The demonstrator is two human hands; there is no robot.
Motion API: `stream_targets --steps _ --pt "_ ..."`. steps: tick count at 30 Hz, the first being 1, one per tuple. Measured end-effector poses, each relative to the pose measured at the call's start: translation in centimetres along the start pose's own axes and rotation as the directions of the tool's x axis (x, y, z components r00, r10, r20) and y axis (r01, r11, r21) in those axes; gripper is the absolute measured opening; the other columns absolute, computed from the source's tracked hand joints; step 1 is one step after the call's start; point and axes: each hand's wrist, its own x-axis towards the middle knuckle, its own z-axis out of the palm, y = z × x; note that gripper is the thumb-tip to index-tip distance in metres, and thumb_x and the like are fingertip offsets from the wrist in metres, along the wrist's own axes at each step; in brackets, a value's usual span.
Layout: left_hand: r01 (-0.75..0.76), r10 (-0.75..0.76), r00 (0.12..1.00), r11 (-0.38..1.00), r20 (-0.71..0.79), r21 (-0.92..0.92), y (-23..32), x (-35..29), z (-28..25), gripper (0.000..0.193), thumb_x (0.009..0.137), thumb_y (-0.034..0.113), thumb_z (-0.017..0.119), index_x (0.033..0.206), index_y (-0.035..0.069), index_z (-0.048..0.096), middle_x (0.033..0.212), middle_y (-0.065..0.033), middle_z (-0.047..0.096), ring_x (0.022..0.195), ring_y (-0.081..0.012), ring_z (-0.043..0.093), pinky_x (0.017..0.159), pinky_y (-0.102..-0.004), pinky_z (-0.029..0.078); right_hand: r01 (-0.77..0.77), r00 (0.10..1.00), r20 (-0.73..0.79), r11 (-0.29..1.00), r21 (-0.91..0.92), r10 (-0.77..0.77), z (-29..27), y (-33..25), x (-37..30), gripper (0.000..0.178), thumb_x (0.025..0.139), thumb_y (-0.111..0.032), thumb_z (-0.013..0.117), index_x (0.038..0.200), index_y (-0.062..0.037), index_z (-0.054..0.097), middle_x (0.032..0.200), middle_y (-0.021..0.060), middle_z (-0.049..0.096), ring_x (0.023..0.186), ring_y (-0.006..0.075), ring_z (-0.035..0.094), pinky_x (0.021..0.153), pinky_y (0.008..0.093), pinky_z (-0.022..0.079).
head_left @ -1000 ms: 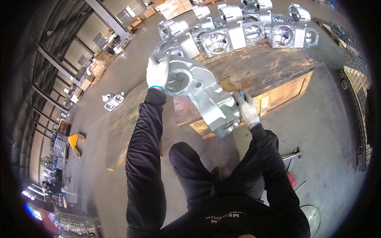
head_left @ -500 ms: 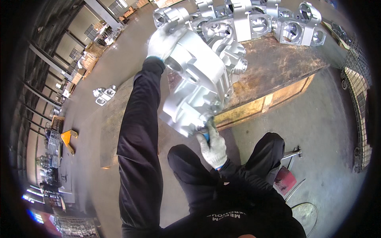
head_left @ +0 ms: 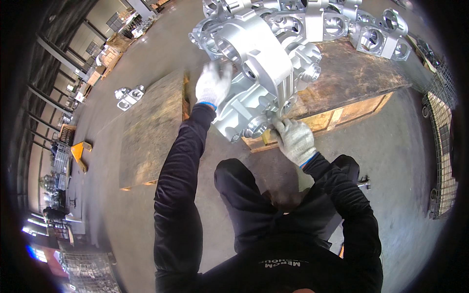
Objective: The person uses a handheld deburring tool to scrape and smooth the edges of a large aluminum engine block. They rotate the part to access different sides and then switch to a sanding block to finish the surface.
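A large silver metal casting (head_left: 261,53), with round bores and ribs, stands tilted on the near left part of a wooden crate (head_left: 351,73). My left hand (head_left: 213,87), in a white knit glove, is beside the casting's left side. Its fingers are apart and slightly blurred, and nothing shows in them. At the casting's lower end, my gloved right hand (head_left: 295,141) has its fingers closed close to a round flange (head_left: 256,126). Whatever those fingers hold is hidden.
Several similar castings (head_left: 371,39) line the crate's far side. A low wooden platform (head_left: 151,122) lies to the left, with another casting (head_left: 129,96) beyond it. A wire mesh cage (head_left: 442,146) stands at right; a yellow pallet jack (head_left: 79,155) is far left.
My left hand has come off the casting's upper part and moved down its left side. My right hand has shifted up and right; a bit of blue seen at its fingers no longer shows.
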Motion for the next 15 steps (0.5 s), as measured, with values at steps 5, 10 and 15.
stream_targets --steps 5,10,15 --pt "0.072 -0.082 0.968 0.996 0.237 0.048 -0.7 -2.0 1.0 0.059 0.106 0.056 0.053 0.123 0.004 0.075 0.118 -0.0272 0.074 0.118 -0.0456 0.067 0.102 -0.0512 0.052 -0.022 0.998 -0.051 1.000 -0.021 0.021 0.8 0.7 0.0 0.028 0.101 -0.029 0.067 0.122 -0.0094 0.065 0.090 0.0161 0.070 0.079 0.0342 0.072 0.070 0.0507 0.056" --pt "0.051 -0.059 0.986 0.997 0.155 0.054 0.1 -2.6 0.9 0.053 0.099 0.056 0.059 0.115 0.009 0.078 0.113 -0.0229 0.077 0.112 -0.0416 0.072 0.098 -0.0501 0.056 -0.284 0.953 -0.055 0.945 0.164 0.297 4.6 -3.9 -2.3 0.030 0.111 -0.038 0.054 0.112 -0.0105 0.065 0.061 0.0106 0.064 0.048 0.0320 0.066 0.044 0.0402 0.052" --pt "0.087 -0.087 0.989 0.996 0.120 0.007 0.1 -3.0 1.0 0.053 0.101 0.056 0.058 0.110 0.008 0.079 0.104 -0.0241 0.077 0.106 -0.0454 0.072 0.093 -0.0512 0.057 -0.443 0.892 0.051 0.844 0.303 0.450 4.1 -9.9 -2.6 0.022 0.104 -0.029 0.063 0.108 -0.0077 0.069 0.070 0.0202 0.070 0.067 0.0416 0.072 0.063 0.0527 0.057"
